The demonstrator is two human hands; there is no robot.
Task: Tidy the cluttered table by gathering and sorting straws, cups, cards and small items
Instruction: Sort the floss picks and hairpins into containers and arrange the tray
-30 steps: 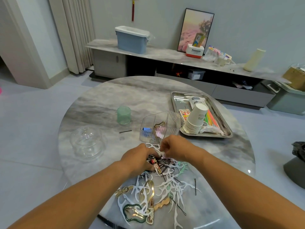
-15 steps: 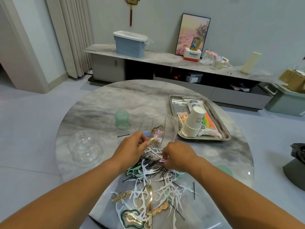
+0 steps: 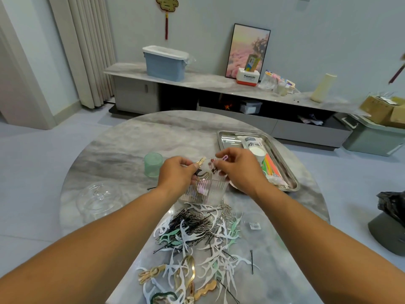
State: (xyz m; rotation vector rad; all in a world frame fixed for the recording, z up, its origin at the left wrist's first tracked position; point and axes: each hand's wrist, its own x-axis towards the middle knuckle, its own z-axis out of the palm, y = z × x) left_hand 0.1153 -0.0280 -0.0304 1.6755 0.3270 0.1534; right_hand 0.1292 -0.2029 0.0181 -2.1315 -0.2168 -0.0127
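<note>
At the far left of the round worktop (image 3: pixel 114 145) lies a clear glass lid (image 3: pixel 97 199), and just beyond it stands a green cup (image 3: pixel 153 164), both apart from the work. The left hand (image 3: pixel 176 174) pinches a gold hair clip (image 3: pixel 201 161) between thumb and fingertips, held over the clear ribbed box (image 3: pixel 202 190) at the middle of the worktop. The right hand (image 3: pixel 237 170) pinches a small pink clip (image 3: pixel 224 158) and seems to hold other small dark pieces under its curled fingers, though what they are I cannot tell. Right of it, the metal tray (image 3: pixel 289 178) holds a stack of paper cups (image 3: pixel 259 153) and bright straws (image 3: pixel 271 166). To do this drop well, I judge each hand should come low over the box's open mouth before letting go, one item at a time, so light clips do not bounce out or tip the box. The pile of floss picks and hairpins (image 3: pixel 203 231) near the person still needs sorting, so the task looks far from done. Compared with half a second ago, both hands have risen from the pile's far edge to over the box, the right one now showing the pink clip above its fingers.
</note>
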